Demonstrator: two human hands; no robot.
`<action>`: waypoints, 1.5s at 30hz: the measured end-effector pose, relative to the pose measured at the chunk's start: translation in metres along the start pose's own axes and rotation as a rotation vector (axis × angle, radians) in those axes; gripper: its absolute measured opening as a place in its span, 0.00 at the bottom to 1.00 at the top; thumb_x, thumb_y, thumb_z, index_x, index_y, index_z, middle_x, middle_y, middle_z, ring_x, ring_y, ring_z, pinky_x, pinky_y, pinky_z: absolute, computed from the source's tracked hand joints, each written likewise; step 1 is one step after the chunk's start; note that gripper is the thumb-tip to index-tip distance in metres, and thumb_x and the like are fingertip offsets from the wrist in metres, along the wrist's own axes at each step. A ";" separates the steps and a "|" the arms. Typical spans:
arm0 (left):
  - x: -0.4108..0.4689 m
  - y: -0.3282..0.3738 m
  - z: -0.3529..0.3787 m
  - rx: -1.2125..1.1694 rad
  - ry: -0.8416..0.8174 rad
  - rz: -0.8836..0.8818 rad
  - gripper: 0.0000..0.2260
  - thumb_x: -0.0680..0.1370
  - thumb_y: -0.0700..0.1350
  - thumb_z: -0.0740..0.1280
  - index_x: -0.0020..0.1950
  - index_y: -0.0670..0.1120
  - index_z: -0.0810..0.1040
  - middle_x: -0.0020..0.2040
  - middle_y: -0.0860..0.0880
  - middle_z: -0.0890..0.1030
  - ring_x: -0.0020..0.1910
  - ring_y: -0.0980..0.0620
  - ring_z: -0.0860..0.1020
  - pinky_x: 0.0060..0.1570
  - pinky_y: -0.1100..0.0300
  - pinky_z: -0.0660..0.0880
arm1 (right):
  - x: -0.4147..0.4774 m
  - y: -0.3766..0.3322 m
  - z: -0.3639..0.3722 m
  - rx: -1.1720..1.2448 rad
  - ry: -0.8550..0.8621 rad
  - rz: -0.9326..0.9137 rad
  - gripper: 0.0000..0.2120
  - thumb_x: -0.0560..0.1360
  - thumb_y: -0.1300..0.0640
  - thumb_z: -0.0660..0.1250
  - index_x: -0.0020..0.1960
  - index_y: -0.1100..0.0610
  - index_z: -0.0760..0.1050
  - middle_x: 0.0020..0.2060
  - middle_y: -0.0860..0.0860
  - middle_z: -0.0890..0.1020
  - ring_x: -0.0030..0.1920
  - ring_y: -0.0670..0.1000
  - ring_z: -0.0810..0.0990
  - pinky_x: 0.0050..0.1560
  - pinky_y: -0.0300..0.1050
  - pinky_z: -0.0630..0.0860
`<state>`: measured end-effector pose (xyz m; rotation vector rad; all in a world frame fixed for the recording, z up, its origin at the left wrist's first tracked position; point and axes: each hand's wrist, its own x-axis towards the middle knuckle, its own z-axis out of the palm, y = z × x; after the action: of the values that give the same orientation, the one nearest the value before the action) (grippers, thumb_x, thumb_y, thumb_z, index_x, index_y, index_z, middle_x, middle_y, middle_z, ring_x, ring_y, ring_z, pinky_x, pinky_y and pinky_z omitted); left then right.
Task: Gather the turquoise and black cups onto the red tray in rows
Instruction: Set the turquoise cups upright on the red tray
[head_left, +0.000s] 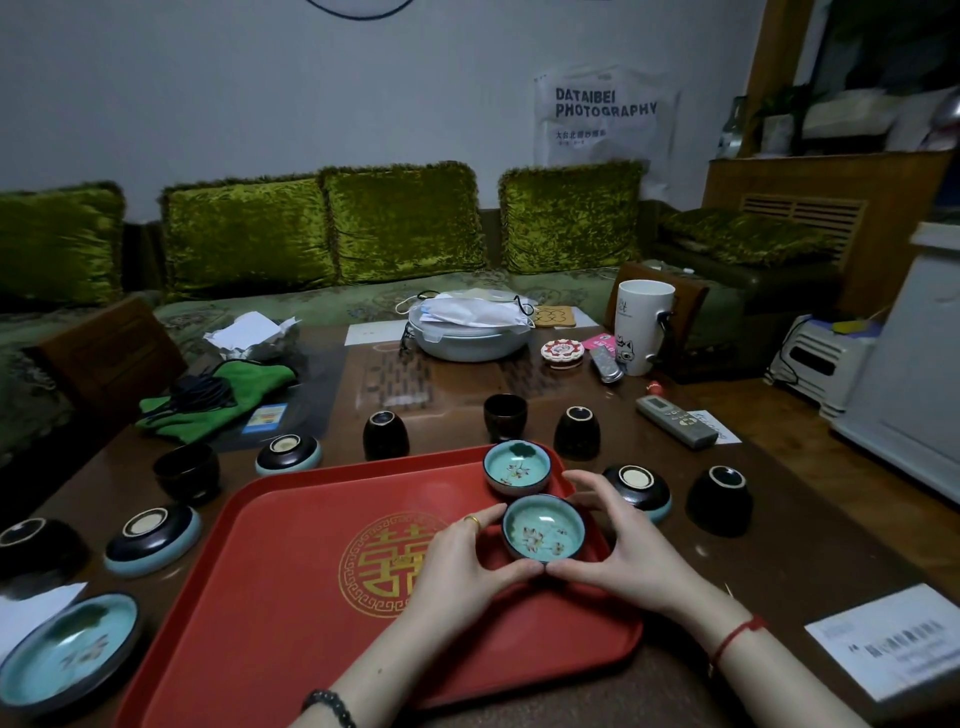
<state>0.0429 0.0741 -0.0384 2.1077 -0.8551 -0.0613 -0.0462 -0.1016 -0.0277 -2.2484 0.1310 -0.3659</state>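
Note:
A red tray (291, 561) with a gold emblem lies in front of me. Two upright turquoise cups stand along its right side: one (517, 466) at the far corner, and one (543, 529) nearer me. My left hand (462, 566) and my right hand (623, 540) cup that nearer one from both sides. Around the tray sit upturned turquoise cups (288, 453), (153, 540), (638, 488), a wide turquoise bowl (67, 649), and black cups (385, 434), (505, 417), (576, 431), (719, 500), (188, 470), (36, 545).
A remote (675, 420) and papers (893, 636) lie on the right of the wooden table. A white mug (641, 325), a lidded grey dish (467, 327) and a green cloth (223, 400) sit further back. A green sofa runs behind.

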 end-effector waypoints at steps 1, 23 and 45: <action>0.000 -0.001 0.001 0.002 -0.002 -0.005 0.33 0.62 0.60 0.74 0.64 0.54 0.71 0.62 0.55 0.78 0.62 0.60 0.73 0.59 0.69 0.65 | 0.000 0.001 0.000 -0.005 -0.002 0.003 0.40 0.57 0.42 0.77 0.62 0.36 0.59 0.58 0.39 0.73 0.62 0.35 0.69 0.63 0.33 0.66; 0.006 0.002 0.005 0.044 -0.061 -0.023 0.36 0.65 0.60 0.72 0.69 0.52 0.64 0.67 0.54 0.71 0.66 0.57 0.68 0.68 0.59 0.64 | 0.000 0.008 -0.001 0.020 0.008 0.033 0.36 0.61 0.43 0.75 0.63 0.37 0.60 0.62 0.42 0.71 0.66 0.39 0.67 0.67 0.40 0.65; 0.081 0.054 0.040 0.366 -0.270 0.227 0.30 0.73 0.54 0.65 0.71 0.47 0.60 0.69 0.46 0.69 0.71 0.48 0.62 0.71 0.53 0.57 | -0.001 0.037 -0.047 -0.129 0.201 0.183 0.34 0.67 0.55 0.73 0.68 0.48 0.60 0.66 0.50 0.68 0.64 0.43 0.66 0.63 0.35 0.60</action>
<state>0.0620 -0.0238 -0.0051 2.3568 -1.3480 -0.0744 -0.0607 -0.1597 -0.0278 -2.2989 0.4740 -0.4960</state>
